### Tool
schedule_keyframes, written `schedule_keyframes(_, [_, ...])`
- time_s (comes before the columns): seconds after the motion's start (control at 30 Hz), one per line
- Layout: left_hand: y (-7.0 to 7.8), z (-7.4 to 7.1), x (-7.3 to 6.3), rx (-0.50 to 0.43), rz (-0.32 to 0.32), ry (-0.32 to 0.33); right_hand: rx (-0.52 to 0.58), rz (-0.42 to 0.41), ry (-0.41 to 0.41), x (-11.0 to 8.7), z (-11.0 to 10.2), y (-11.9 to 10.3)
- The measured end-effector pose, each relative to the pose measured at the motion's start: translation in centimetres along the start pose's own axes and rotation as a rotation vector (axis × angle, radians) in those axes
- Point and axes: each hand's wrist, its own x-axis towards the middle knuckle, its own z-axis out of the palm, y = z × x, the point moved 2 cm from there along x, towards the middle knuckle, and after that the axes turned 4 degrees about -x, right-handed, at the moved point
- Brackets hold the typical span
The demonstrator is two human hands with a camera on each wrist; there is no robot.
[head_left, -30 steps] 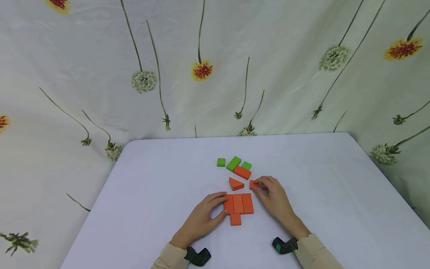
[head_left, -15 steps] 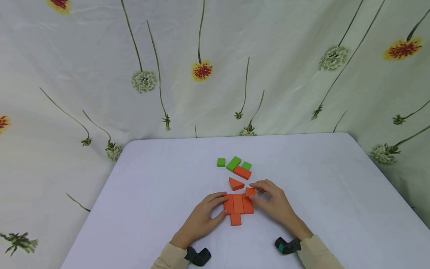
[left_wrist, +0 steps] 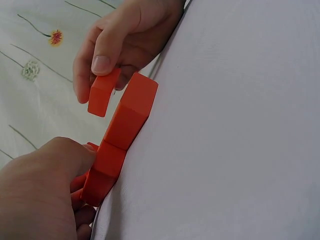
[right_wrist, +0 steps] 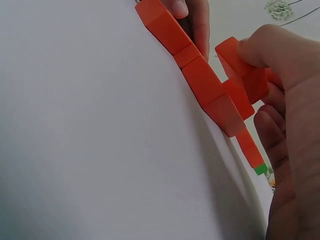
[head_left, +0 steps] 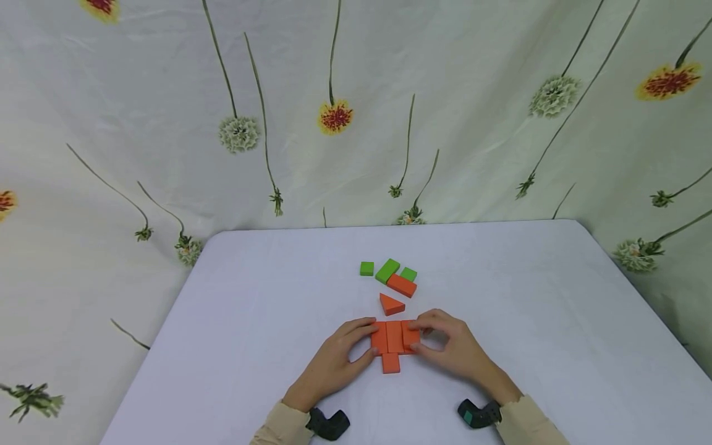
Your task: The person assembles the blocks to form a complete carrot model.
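Note:
Three orange rectangular blocks lie side by side in a row in the head view, the middle block point(head_left: 394, 338) fully visible. A smaller orange block point(head_left: 391, 363) touches the row's near side. My left hand point(head_left: 329, 364) holds the left block of the row, thumb at its near end and fingers at its far end. Between thumb and fingers, my right hand point(head_left: 458, 349) pinches another orange block point(right_wrist: 234, 56) just over the right end of the row. In the left wrist view this held block point(left_wrist: 101, 97) hangs above the row, slightly tilted.
Beyond the row lies an orange triangular block point(head_left: 392, 305). Farther back, an orange rectangular block point(head_left: 402, 285) rests against a green rectangular block point(head_left: 387, 271), with a small green block point(head_left: 408, 273) beside it and another green block point(head_left: 366, 269) to the left.
My right hand has picked the orange block up from the right of the triangular block and brought it nearer, over the right block of the row. My left hand has stayed in place.

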Motion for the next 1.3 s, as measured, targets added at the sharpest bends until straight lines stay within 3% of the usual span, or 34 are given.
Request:
schedule_keyframes(0.57, [0.1,-0.1,0.0,-0.013,0.003,-0.008,-0.017,-0.027,-0.098,-1.2,0.1,-0.7])
schedule_keyframes(0.87, [-0.1,0.0,0.0,-0.008,0.016,0.006,-0.051,-0.118,-0.139,-1.2,0.4,-0.8])
schedule_keyframes(1.3, [-0.1,0.0,0.1,-0.011,0.014,0.001,-0.104,-0.105,-0.159,-1.3,0.5,-0.5])
